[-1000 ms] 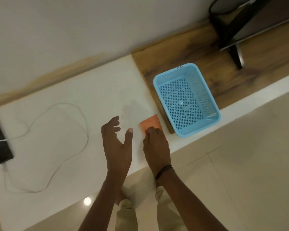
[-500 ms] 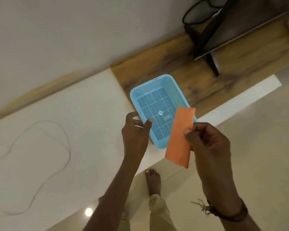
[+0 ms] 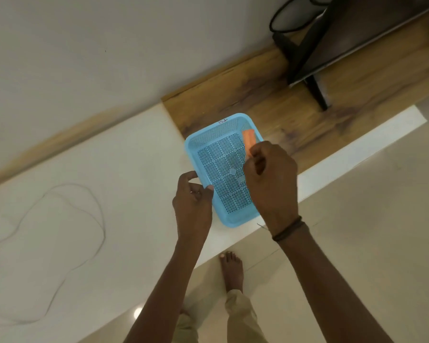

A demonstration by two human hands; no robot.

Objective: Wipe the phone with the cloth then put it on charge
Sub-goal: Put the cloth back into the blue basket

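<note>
Cloth (image 3: pixel 248 141) is a small orange strip, sticking up out of the right grip (image 3: pixel 270 179), which pinches its lower end over the blue basket's (image 3: pixel 201 144) far right corner on the tabletop (image 3: pixel 109 169). Left grip (image 3: pixel 193 201) sits curled at the basket's near rim, can't tell if it's holding it. White label (image 3: pixel 222 121) on the far rim, writing unreadable.

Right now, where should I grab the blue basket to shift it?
Best take the basket by its left rim, from the left with the left hand: that wall is thin and open-topped, and the right hand holding the cloth hangs over the other side.
</note>
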